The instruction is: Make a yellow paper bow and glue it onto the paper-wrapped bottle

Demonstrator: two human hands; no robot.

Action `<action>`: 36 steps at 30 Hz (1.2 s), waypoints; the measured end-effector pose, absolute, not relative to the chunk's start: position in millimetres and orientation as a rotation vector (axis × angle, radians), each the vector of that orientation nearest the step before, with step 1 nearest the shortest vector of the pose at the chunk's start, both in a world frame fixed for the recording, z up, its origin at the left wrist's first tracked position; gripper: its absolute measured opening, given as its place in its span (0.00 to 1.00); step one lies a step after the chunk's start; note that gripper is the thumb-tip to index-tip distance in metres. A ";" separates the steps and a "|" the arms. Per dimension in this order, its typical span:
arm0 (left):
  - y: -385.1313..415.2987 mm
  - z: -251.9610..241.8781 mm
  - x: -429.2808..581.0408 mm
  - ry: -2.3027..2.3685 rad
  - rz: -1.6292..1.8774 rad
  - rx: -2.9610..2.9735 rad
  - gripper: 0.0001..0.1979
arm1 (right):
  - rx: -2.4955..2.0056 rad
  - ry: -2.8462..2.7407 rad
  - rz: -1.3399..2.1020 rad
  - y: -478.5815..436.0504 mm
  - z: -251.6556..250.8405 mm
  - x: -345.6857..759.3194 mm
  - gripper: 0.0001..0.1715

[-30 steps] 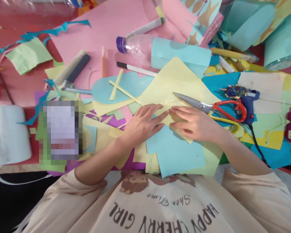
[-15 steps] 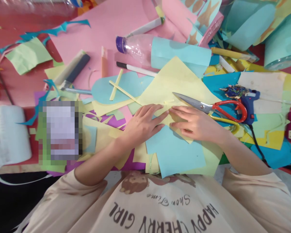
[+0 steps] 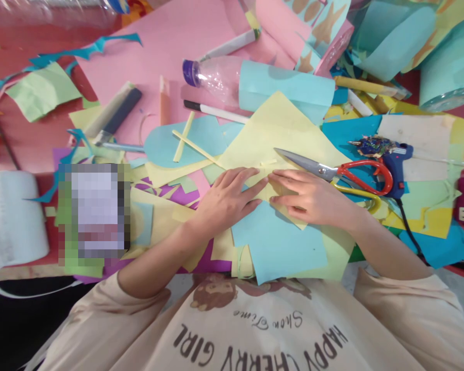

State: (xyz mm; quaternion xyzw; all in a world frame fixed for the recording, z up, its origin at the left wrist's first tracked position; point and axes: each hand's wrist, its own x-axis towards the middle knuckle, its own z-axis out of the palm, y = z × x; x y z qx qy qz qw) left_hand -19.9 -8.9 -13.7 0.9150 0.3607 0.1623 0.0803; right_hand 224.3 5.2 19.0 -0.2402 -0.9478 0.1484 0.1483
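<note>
Both of my hands lie side by side on a pale yellow sheet of paper [image 3: 272, 131] in the middle of the table. My left hand [image 3: 226, 198] rests flat with its fingers stretched out, pressing on the sheet's folded lower part. My right hand [image 3: 309, 198] also lies flat, fingers pointing left and nearly touching the left hand's fingertips. Below the hands a light blue sheet [image 3: 278, 242] sticks out. Red-handled scissors [image 3: 332, 170] lie on the yellow sheet just beyond my right hand.
A blue glue gun [image 3: 392, 159] lies right of the scissors, its cord running down. A plastic bottle wrapped in light blue paper [image 3: 255, 82], markers [image 3: 216, 111] and a pink sheet [image 3: 170, 46] lie further back. A white roll [image 3: 11, 216] stands at the left. Coloured scraps cover the table.
</note>
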 end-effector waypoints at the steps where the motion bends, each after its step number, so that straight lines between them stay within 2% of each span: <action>1: -8.8 -13.4 -19.5 1.081 0.483 2.752 0.19 | -0.693 -2.723 0.430 5.1 18.9 224.3 0.15; 19: -8.9 -11.8 -13.7 1.050 0.587 2.750 0.17 | -0.719 -2.717 0.470 4.1 16.5 224.8 0.15; 27: -14.2 -5.1 -7.9 0.904 0.680 2.748 0.12 | -0.732 -2.753 0.519 3.7 16.8 224.8 0.15; 32: -16.2 -3.7 -4.7 0.924 0.682 2.765 0.10 | -0.683 -2.776 0.475 4.2 18.5 226.1 0.15; 36: -17.6 -1.3 -3.0 0.961 0.632 2.812 0.11 | -0.729 -2.747 0.569 5.5 24.9 231.7 0.13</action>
